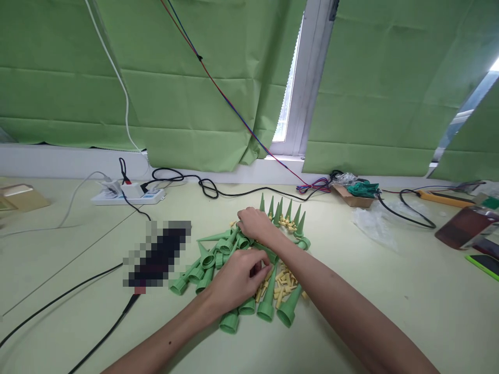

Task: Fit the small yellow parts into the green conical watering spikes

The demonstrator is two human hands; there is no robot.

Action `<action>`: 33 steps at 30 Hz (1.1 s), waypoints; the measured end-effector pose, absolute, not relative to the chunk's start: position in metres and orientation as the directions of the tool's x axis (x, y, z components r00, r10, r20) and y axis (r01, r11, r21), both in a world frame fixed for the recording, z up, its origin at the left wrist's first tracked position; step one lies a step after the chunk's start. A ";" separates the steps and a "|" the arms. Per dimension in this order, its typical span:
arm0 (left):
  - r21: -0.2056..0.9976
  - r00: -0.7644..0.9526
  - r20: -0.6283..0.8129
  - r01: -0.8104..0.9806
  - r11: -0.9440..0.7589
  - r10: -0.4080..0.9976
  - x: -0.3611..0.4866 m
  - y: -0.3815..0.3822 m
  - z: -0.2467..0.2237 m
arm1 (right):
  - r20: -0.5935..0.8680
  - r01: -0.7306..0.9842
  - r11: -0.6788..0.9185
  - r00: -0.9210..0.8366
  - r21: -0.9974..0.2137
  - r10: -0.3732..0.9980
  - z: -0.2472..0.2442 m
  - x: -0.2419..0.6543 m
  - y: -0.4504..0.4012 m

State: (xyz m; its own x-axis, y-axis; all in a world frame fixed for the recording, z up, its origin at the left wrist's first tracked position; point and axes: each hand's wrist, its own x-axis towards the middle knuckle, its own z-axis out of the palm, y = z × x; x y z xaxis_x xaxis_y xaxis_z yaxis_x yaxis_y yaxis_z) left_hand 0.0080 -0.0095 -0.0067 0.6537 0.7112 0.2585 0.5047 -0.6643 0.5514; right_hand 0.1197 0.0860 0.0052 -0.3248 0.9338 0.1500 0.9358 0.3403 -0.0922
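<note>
My left hand (239, 275) is bent over the front of a pile of green plastic cones (208, 258), thumb and forefinger curled together; what they pinch, if anything, cannot be made out. Small yellow plastic pegs (286, 283) lie just right of its fingertips. My right hand (255, 223) reaches across to the back of the pile, fingers curled downward among the cones. Its fingertips are hidden, so any held piece does not show. Behind it, several upright green cones (288, 210) stand in a curved row, with more yellow pegs (287, 224) by their bases.
A blurred-out dark object (159, 257) with a cable lies at left. A white power strip (128, 195) and black cord (241, 193) run along the wall. At right are a small cardboard box (354, 197), clear plastic wrap (374, 226), a bottle of dark liquid (465, 226) and a green-edged phone (485, 265).
</note>
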 end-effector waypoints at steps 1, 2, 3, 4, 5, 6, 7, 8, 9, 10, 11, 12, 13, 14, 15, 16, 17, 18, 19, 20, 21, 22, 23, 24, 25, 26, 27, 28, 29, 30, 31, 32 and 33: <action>0.550 0.654 0.260 0.504 -0.666 0.710 0.008 -0.009 -0.007 | 0.149 0.935 0.345 -0.331 -0.083 0.932 0.005 0.120 0.087; 0.550 0.655 0.262 0.502 -0.667 0.709 0.008 -0.009 -0.007 | 0.149 0.933 0.351 -0.338 -0.074 0.929 0.004 0.120 0.088; 0.550 0.654 0.265 0.501 -0.669 0.708 0.008 -0.009 -0.008 | 0.152 0.932 0.357 -0.345 -0.066 0.926 0.003 0.120 0.089; 0.550 0.655 0.268 0.499 -0.670 0.707 0.008 -0.009 -0.008 | 0.155 0.930 0.364 -0.351 -0.058 0.923 0.002 0.120 0.090; 0.550 0.656 0.270 0.496 -0.672 0.705 0.008 -0.009 -0.008 | 0.158 0.928 0.369 -0.357 -0.052 0.921 0.002 0.120 0.091; 0.550 0.658 0.272 0.493 -0.675 0.702 0.008 -0.009 -0.008 | 0.161 0.926 0.373 -0.362 -0.047 0.918 0.001 0.120 0.092; 0.549 0.659 0.274 0.491 -0.677 0.700 0.008 -0.009 -0.008 | 0.166 0.926 0.376 -0.365 -0.043 0.916 0.000 0.120 0.092; 0.547 0.661 0.274 0.490 -0.678 0.699 0.008 -0.010 -0.008 | 0.170 0.925 0.378 -0.367 -0.039 0.915 -0.001 0.120 0.093; 0.546 0.662 0.274 0.490 -0.680 0.697 0.008 -0.010 -0.008 | 0.174 0.925 0.379 -0.367 -0.038 0.914 -0.002 0.120 0.094; 0.547 0.664 0.272 0.489 -0.680 0.697 0.008 -0.010 -0.008 | 0.178 0.925 0.379 -0.367 -0.037 0.913 -0.003 0.120 0.095; 0.548 0.665 0.271 0.488 -0.679 0.696 0.008 -0.010 -0.008 | 0.181 0.925 0.378 -0.366 -0.039 0.913 -0.004 0.119 0.095; 0.551 0.666 0.269 0.486 -0.678 0.696 0.008 -0.010 -0.008 | 0.185 0.925 0.377 -0.364 -0.041 0.913 -0.004 0.119 0.096; 0.554 0.666 0.270 0.483 -0.678 0.695 0.008 -0.010 -0.008 | 0.190 0.926 0.374 -0.360 -0.046 0.914 -0.005 0.119 0.097; 0.558 0.666 0.271 0.479 -0.678 0.695 0.008 -0.010 -0.008 | 0.195 0.928 0.370 -0.354 -0.052 0.915 -0.005 0.118 0.097; 0.559 0.666 0.274 0.477 -0.678 0.694 0.008 -0.010 -0.007 | 0.202 0.929 0.364 -0.346 -0.059 0.916 -0.006 0.118 0.098; 0.559 0.665 0.275 0.477 -0.678 0.694 0.008 -0.010 -0.007 | 0.209 0.931 0.358 -0.337 -0.068 0.918 -0.006 0.118 0.098; 0.558 0.665 0.274 0.478 -0.679 0.694 0.008 -0.010 -0.007 | 0.217 0.933 0.350 -0.327 -0.079 0.920 -0.006 0.117 0.098; 0.555 0.666 0.272 0.481 -0.679 0.694 0.008 -0.010 -0.007 | 0.226 0.935 0.342 -0.315 -0.092 0.922 -0.005 0.117 0.098; 0.551 0.667 0.269 0.485 -0.679 0.695 0.008 -0.010 -0.007 | 0.237 0.936 0.334 -0.303 -0.107 0.923 -0.005 0.117 0.098; 0.545 0.668 0.268 0.489 -0.681 0.694 0.008 -0.010 -0.007 | 0.249 0.937 0.326 -0.289 -0.124 0.924 -0.004 0.117 0.097; 0.540 0.668 0.268 0.493 -0.683 0.694 0.008 -0.010 -0.008 | 0.262 0.937 0.318 -0.274 -0.143 0.925 -0.003 0.118 0.097; 0.535 0.669 0.268 0.495 -0.685 0.693 0.008 -0.010 -0.008 | 0.276 0.936 0.311 -0.260 -0.162 0.925 -0.003 0.118 0.096; 0.531 0.671 0.268 0.496 -0.687 0.691 0.007 -0.010 -0.008 | 0.289 0.934 0.307 -0.247 -0.183 0.925 -0.002 0.118 0.095; 0.530 0.673 0.266 0.496 -0.688 0.690 0.007 -0.010 -0.009 | 0.303 0.931 0.304 -0.235 -0.204 0.923 -0.001 0.118 0.095; 0.529 0.675 0.265 0.496 -0.689 0.689 0.007 -0.010 -0.010 | 0.317 0.926 0.304 -0.225 -0.224 0.921 0.000 0.118 0.094; 0.528 0.675 0.264 0.497 -0.688 0.689 0.007 -0.009 -0.010 | 0.334 0.920 0.306 -0.216 -0.245 0.918 0.000 0.118 0.093; 0.530 0.673 0.263 0.498 -0.686 0.692 0.007 -0.009 -0.010 | 0.352 0.912 0.312 -0.210 -0.266 0.912 0.001 0.118 0.093; 0.534 0.666 0.266 0.500 -0.682 0.697 0.008 -0.009 -0.010 | 0.371 0.903 0.321 -0.205 -0.286 0.906 0.002 0.118 0.092; 0.540 0.657 0.269 0.503 -0.675 0.704 0.008 -0.009 -0.010 | 0.389 0.893 0.332 -0.201 -0.304 0.899 0.002 0.118 0.090; 0.547 0.644 0.272 0.507 -0.666 0.715 0.008 -0.009 -0.010 | 0.405 0.884 0.342 -0.200 -0.318 0.892 0.003 0.118 0.088; 0.559 0.630 0.273 0.511 -0.653 0.727 0.009 -0.009 -0.009 | 0.423 0.871 0.358 -0.199 -0.337 0.884 0.004 0.118 0.086; 0.572 0.614 0.275 0.514 -0.639 0.740 0.009 -0.009 -0.008 | 0.441 0.854 0.376 -0.199 -0.361 0.875 0.005 0.118 0.083; 0.586 0.596 0.279 0.516 -0.625 0.753 0.010 -0.009 -0.007 | 0.461 0.834 0.396 -0.198 -0.384 0.865 0.007 0.118 0.079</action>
State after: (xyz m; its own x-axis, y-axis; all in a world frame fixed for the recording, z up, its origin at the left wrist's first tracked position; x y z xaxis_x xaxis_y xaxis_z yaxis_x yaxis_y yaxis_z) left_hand 0.0095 -0.0089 -0.0068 0.5955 0.7533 0.2792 0.5161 -0.6251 0.5856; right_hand 0.1182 0.0788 0.0066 -0.1983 0.8651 0.4608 0.8345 0.3956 -0.3836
